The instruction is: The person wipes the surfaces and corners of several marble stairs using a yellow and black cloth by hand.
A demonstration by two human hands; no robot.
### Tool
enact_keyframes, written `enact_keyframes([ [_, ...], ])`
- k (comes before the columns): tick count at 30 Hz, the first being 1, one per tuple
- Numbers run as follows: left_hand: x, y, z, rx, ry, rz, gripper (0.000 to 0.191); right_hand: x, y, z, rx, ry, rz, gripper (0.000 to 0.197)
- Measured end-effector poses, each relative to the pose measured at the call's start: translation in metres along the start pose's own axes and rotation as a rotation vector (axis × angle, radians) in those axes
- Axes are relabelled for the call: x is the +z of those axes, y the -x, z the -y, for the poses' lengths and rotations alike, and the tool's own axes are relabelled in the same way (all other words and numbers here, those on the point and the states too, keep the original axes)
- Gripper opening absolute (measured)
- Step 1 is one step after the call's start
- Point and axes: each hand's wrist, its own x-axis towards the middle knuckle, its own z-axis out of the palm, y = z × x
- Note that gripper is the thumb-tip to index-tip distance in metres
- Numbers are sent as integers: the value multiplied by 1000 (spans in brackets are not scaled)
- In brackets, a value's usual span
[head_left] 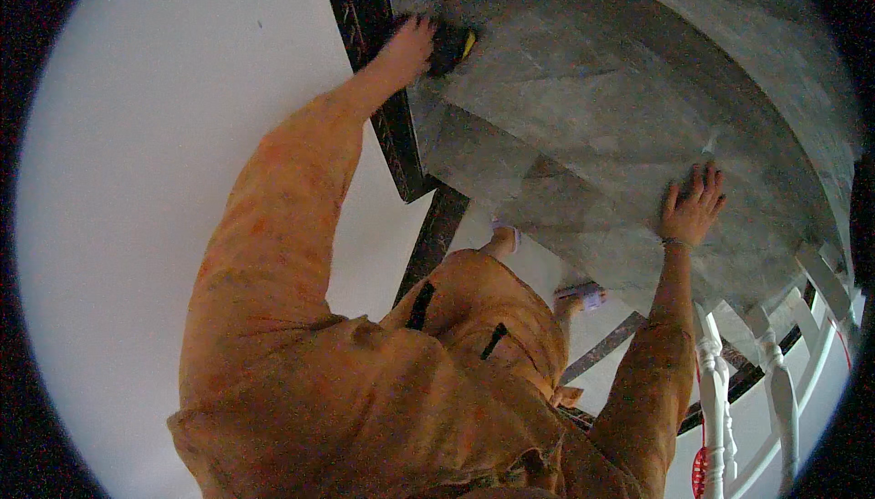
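My left hand point(408, 51), blurred, is on a dark block-like tool with a yellow edge point(451, 51), perhaps a brush. The tool rests on a grey stone stair surface point(581, 116), close to the dark skirting point(362, 14) along the wall. Dark shadow hides its exact shape and part of my fingers. My right hand point(694, 206) lies palm down on the same grey surface, fingers spread, with nothing in it. A thin band circles that wrist.
A white wall point(171, 75) borders the stairs on the left. White turned balusters point(714, 389) stand at the lower right, with a red object point(698, 471) beside them. My feet in light sandals point(584, 295) are on lower steps. A curved edge bounds the surface.
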Motion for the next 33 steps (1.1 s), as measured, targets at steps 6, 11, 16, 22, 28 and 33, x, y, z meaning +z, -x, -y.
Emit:
enact_keyframes([
  [6,90,116,-116,156,141,32,35,1,2,-10,-13,-24,-18,50],
  [11,93,144,-138,6,136,27,38,6,6,-9,-45,-89,-128,50],
  [16,-10,101,-20,-269,-32,-346,37,23,11,-25,-7,38,-117,51],
  [22,-24,82,-2,-267,-81,-29,56,27,7,-24,-31,58,-164,50],
  [28,116,79,-179,-220,307,-392,54,7,12,-35,-101,56,-277,49],
  [33,188,116,-308,114,125,-105,55,-16,9,-54,-123,63,-322,48],
])
